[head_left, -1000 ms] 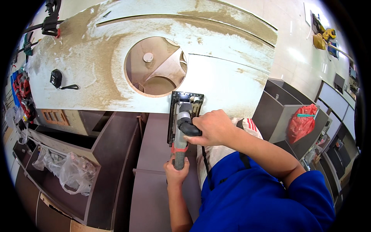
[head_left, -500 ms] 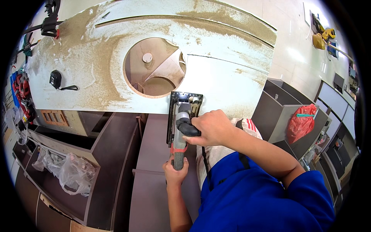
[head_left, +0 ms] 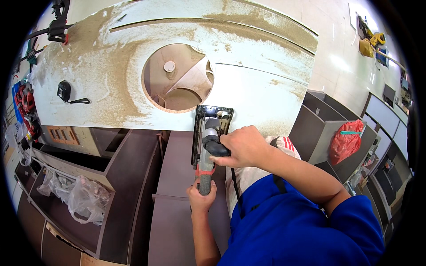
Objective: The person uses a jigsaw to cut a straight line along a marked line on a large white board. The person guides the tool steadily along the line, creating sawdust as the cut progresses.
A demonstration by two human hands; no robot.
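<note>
A hand-held power saw [head_left: 208, 133] with a black base plate rests at the near edge of a large white board [head_left: 248, 84] dusted with sawdust. My right hand [head_left: 243, 146] grips the saw's black handle from the right. My left hand [head_left: 201, 198] holds the grey hose end sticking out behind the saw, wrapped with red tape. A round hole [head_left: 177, 77] is cut through the board just beyond the saw, and curved cuts run across the board's far side.
A black tape measure [head_left: 65, 91] lies on the board's left part. Clamps [head_left: 57, 24] sit at its far left corner. Dark brown cabinet panels [head_left: 133, 177] stand below, with plastic bags [head_left: 75, 195] at left. A red bag [head_left: 346, 142] hangs at right.
</note>
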